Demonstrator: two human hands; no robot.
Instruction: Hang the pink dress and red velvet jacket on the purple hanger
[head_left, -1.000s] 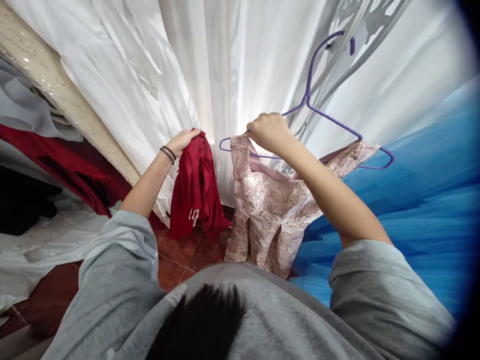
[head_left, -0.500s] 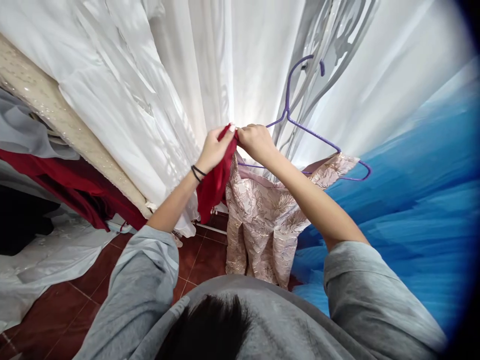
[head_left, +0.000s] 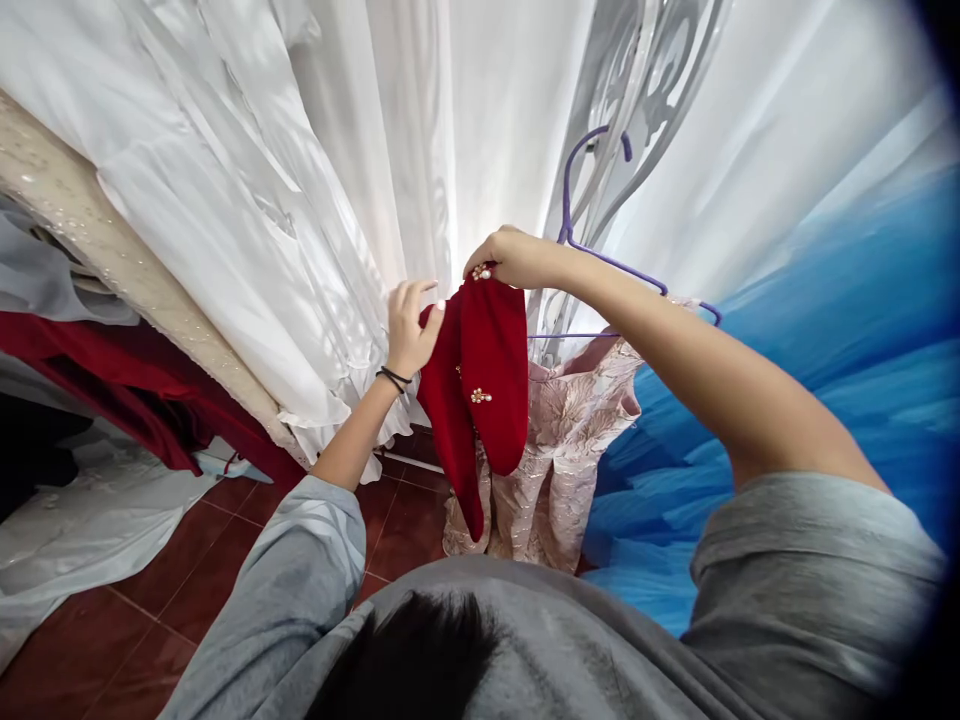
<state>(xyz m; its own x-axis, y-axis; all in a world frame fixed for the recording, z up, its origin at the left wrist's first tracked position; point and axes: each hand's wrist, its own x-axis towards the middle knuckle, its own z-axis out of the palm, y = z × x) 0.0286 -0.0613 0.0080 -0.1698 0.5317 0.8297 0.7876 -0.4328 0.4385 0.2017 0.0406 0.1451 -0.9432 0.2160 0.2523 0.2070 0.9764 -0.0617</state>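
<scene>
A red cloth piece [head_left: 495, 350] with gold-and-pearl ornaments hangs down in two long folds. My right hand [head_left: 504, 258] is closed on its upper edge. Just left of the cloth, my left hand [head_left: 412, 325] has its fingers apart, the thumb close to the red fabric; whether it touches I cannot tell. Behind and to the right, a pale pink brocade dress [head_left: 570, 420] hangs on a purple hanger [head_left: 615, 265], partly covered by the red cloth and my right forearm.
White gowns [head_left: 195, 200] and a beaded cream garment [head_left: 67, 180] hang at the left, above red fabric [head_left: 112, 370]. A blue tulle skirt [head_left: 787, 400] fills the right. Ornate white metalwork [head_left: 660, 110] stands behind the hanger. The floor has reddish-brown tiles [head_left: 180, 580].
The red cloth has moved right, spread out and now hangs before the pink dress. My left hand has let go and opened; my right still grips the cloth.
</scene>
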